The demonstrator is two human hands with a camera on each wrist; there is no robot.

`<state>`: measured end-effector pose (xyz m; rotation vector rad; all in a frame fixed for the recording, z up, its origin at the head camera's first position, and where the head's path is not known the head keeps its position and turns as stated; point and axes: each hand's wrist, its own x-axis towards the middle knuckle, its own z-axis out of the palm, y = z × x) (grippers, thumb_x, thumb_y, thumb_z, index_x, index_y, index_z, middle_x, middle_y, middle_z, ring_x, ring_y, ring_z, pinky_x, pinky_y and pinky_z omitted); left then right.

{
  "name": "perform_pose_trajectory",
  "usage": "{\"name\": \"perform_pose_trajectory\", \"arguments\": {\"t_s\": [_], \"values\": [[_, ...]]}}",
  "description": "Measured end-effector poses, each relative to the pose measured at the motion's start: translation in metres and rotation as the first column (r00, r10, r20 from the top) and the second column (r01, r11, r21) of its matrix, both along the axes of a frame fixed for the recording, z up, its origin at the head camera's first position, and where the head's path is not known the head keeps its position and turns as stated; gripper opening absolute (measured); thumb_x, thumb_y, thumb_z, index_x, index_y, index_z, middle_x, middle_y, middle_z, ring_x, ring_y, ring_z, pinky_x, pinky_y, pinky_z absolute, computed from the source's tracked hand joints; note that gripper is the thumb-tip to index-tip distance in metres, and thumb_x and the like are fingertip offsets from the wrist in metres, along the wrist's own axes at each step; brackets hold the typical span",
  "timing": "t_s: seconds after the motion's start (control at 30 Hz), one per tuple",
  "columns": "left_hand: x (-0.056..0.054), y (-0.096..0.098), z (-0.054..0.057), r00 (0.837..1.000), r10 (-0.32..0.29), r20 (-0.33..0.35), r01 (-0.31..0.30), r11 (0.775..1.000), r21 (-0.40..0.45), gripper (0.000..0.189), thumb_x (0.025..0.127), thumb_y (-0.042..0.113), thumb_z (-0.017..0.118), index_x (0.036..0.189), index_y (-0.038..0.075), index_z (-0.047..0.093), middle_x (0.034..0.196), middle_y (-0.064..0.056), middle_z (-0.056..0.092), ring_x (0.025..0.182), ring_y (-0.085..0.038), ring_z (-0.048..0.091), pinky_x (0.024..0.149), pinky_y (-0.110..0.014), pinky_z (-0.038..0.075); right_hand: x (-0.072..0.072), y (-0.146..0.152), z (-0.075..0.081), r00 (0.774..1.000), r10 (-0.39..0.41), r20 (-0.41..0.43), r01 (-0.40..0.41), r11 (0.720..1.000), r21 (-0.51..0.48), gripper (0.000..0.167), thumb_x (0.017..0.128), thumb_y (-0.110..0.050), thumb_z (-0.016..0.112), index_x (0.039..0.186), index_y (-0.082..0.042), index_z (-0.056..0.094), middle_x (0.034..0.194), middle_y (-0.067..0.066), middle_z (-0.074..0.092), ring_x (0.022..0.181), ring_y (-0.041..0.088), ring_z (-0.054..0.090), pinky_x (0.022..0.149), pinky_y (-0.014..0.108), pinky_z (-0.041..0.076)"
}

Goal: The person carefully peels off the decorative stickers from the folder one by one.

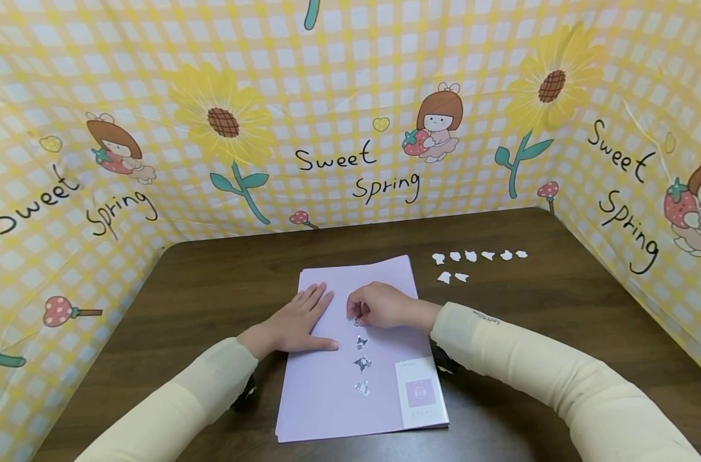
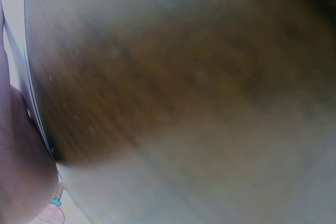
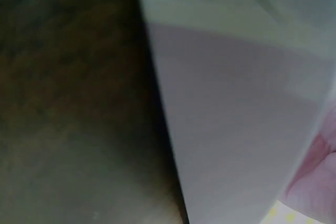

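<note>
A lilac stack of paper sheets [image 1: 327, 410] lies on the table, a white label with a pink square [image 1: 421, 391] at its lower right corner. My left hand [image 1: 298, 321] rests flat on its left side, fingers spread. Over the middle of the sheet, my right hand [image 1: 381, 304] pinches a small sticker [image 1: 356, 323] between curled fingertips, which partly cover it. Below it, a column of small cartoon stickers runs down the sheet: a dark one [image 1: 362, 342], a grey one [image 1: 362, 364] and a pale one [image 1: 362, 388]. Both wrist views are blurred and show only a hand's edge.
Several white cut-out pieces [image 1: 471, 256] lie in two rows on the dark wooden table [image 1: 223, 269], right of the sheets. A yellow checked cloth [image 1: 338, 77] with flowers and cartoon figures hangs around the back and sides.
</note>
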<state>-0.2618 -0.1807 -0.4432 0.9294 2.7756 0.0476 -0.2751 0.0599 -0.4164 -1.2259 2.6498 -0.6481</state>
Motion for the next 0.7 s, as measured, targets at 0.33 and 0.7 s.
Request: {"name": "perform_pose_trajectory", "arguments": {"t_s": [0.33, 0.7], "values": [[0.0009, -0.0007, 0.0014, 1.000, -0.005, -0.001, 0.005, 1.000, 0.010, 0.113, 0.080, 0.084, 0.041, 0.156, 0.007, 0.009, 0.162, -0.015, -0.001, 0.147, -0.031, -0.004, 0.116, -0.045, 0.003, -0.0014, -0.0026, 0.0057, 0.997, 0.025, 0.067, -0.027, 0.999, 0.024, 0.015, 0.084, -0.002, 0.073, 0.093, -0.012, 0.067, 0.078, -0.005, 0.059, 0.069, 0.009, 0.052, 0.067, 0.025, 0.044], [0.0018, -0.0001, 0.0024, 1.000, -0.006, -0.008, 0.006, 1.000, 0.007, 0.113, 0.079, 0.085, 0.040, 0.156, 0.007, 0.010, 0.162, -0.015, 0.000, 0.147, -0.032, -0.002, 0.116, -0.045, 0.004, -0.0036, -0.0028, 0.0052, 0.995, 0.015, 0.098, -0.021, 0.998, 0.064, 0.013, 0.085, -0.003, 0.072, 0.092, -0.014, 0.069, 0.078, -0.008, 0.058, 0.074, 0.008, 0.052, 0.072, 0.024, 0.044]]}}
